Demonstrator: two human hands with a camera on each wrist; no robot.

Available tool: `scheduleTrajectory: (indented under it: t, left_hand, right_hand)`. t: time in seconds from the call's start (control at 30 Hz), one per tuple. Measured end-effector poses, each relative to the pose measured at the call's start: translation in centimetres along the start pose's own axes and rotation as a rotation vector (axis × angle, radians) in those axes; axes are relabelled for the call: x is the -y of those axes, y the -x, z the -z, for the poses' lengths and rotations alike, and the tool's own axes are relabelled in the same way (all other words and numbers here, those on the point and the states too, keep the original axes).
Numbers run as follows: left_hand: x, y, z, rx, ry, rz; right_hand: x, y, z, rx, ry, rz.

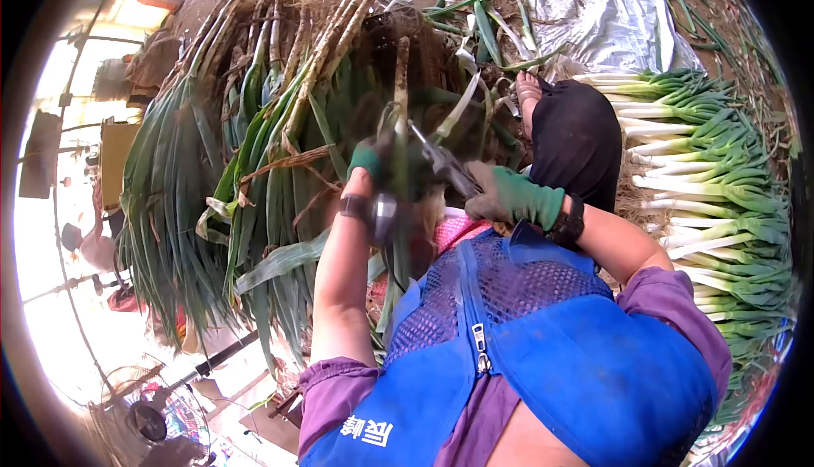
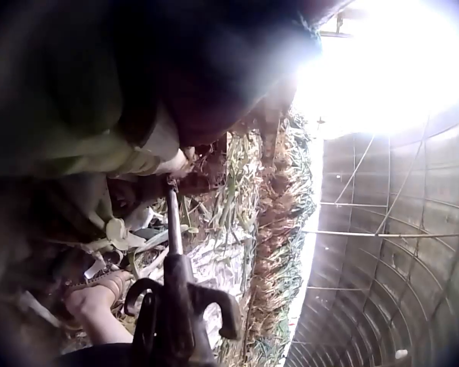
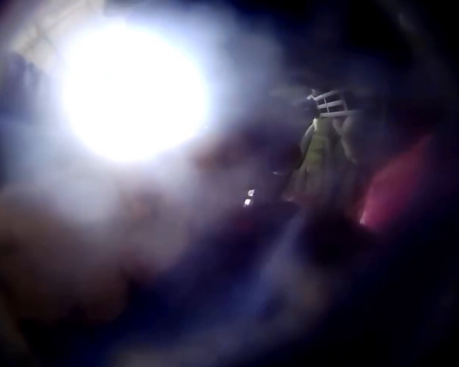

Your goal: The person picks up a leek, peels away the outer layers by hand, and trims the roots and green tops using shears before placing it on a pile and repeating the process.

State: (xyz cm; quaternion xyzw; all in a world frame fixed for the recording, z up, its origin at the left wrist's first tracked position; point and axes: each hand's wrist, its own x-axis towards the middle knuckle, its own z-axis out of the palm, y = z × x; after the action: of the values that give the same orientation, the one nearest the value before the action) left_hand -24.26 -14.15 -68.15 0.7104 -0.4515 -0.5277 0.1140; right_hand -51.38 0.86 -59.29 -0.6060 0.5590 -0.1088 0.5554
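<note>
My left hand (image 1: pixel 370 158), in a green glove with dark fingers, grips a leek (image 1: pixel 402 77); part of the hand is blurred. The leek's pale stalk extends past the hand toward the floor pile. A similar gloved right hand (image 1: pixel 515 195) holds a dark air blow gun (image 1: pixel 449 166) in front of the vest. Its thin metal nozzle (image 2: pixel 174 222) points at the pale root end of the leek (image 2: pixel 168 162) in the left wrist view. Blur and glare hide the right hand's work in the right wrist view.
Untrimmed leeks (image 1: pixel 178 187) lie heaped at the left, brown roots away from me. Cleaned white-stemmed leeks (image 1: pixel 687 178) form a long row at the right. Beyond my bare foot (image 1: pixel 527 89) lies a silvery sheet (image 1: pixel 593 13). A fan (image 1: pixel 151 420) stands lower left.
</note>
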Motion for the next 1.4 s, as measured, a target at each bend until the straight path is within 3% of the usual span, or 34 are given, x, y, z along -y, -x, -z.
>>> scheduleTrajectory:
  t: [0.1, 0.17, 0.27, 0.3, 0.37, 0.4, 0.47, 0.5, 0.6, 0.73, 0.77, 0.87, 1.03, 1.13, 1.23, 1.33, 1.4]
  left_hand:
    - [0.5, -0.4, 1.0, 0.120, -0.126, -0.056]
    - [0.5, -0.8, 1.5, 0.132, -0.761, -0.453]
    - [1.0, -2.6, 1.6, 0.179, -0.819, -0.440]
    - [1.3, -2.9, 1.0, 0.132, -0.595, -0.235]
    - [-1.5, 0.5, -0.3, -0.092, -0.454, -0.058]
    - [-0.5, 0.6, -1.1, -0.268, -0.507, -0.136]
    - [-1.7, 5.3, -2.6, -0.494, -0.618, -0.463]
    - [-0.9, 5.5, -2.3, -0.650, -0.792, -0.779]
    - [-3.4, 9.6, -1.1, -0.202, -0.974, -0.375]
    - [-3.1, 9.7, -0.3, 0.033, -0.797, -0.229]
    - [-2.7, 9.3, -0.3, 0.070, -0.606, -0.230]
    - [-1.3, 7.7, -0.7, -0.059, -0.440, -0.255]
    - [1.5, 5.2, 0.2, -0.056, -0.078, -0.231]
    - [2.0, 4.5, 1.2, -0.062, -0.150, -0.279]
    - [2.4, 2.9, 1.6, -0.181, -0.372, -0.270]
    - [3.2, 1.8, 1.4, -0.270, -0.373, -0.310]
    - [3.3, 1.4, 1.4, -0.288, -0.420, -0.245]
  right_hand:
    - [0.7, 1.2, 0.0, 0.011, -0.030, 0.002]
    - [1.5, 1.6, 0.4, 0.033, -0.052, -0.010]
    - [1.7, 0.7, 0.2, -0.015, -0.069, -0.005]
    - [0.8, -1.1, -0.1, -0.067, -0.042, 0.011]
    - [1.3, -3.3, 1.2, -0.063, -0.071, -0.001]
    - [1.1, -4.6, 1.4, -0.088, -0.065, -0.025]
    - [0.1, -7.1, 1.1, -0.134, -0.050, -0.076]
    - [-0.1, -7.4, 1.4, -0.134, -0.038, -0.058]
    - [-0.1, -4.6, 1.7, -0.040, -0.138, 0.028]
    - [1.9, 2.0, 2.1, 0.076, -0.006, -0.020]
    - [1.9, 2.8, 2.0, 0.097, -0.011, -0.001]
    - [1.6, 4.3, 1.8, 0.132, -0.020, 0.055]
    - [0.4, 3.9, 0.2, 0.087, 0.036, 0.140]
    - [1.1, 3.7, -0.2, 0.101, 0.047, 0.073]
    - [1.3, 3.5, -0.6, 0.067, 0.073, 0.097]
    - [0.6, 3.6, -1.2, 0.005, 0.054, 0.188]
    - [0.1, 1.9, -1.5, -0.063, 0.121, 0.161]
